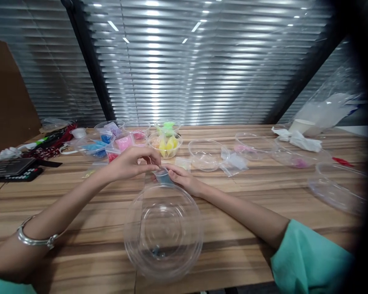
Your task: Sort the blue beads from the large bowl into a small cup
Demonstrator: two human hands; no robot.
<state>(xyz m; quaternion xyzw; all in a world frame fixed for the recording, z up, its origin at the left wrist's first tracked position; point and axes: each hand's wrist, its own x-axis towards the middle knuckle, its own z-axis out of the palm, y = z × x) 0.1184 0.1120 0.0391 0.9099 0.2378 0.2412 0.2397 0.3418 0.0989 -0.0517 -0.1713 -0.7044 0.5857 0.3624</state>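
Both my hands meet over a small clear plastic bag of blue material (162, 175), just behind a large clear plastic bowl (135, 241) on the wooden table (248, 228). My left hand (131, 162) pinches the bag's top edge with closed fingers. Holding the bag from the right side is my right hand (180, 176), its fingers closed too. A speck of blue lies in the bottom of the bowl.
Several clear bowls with small bags of pink, blue, yellow and green material (165, 143) stand behind my hands. Empty clear bowls (206, 154) and lids (337, 185) lie to the right. A calculator (10, 168) and cords sit at far left; tissue (297, 139) at back right.
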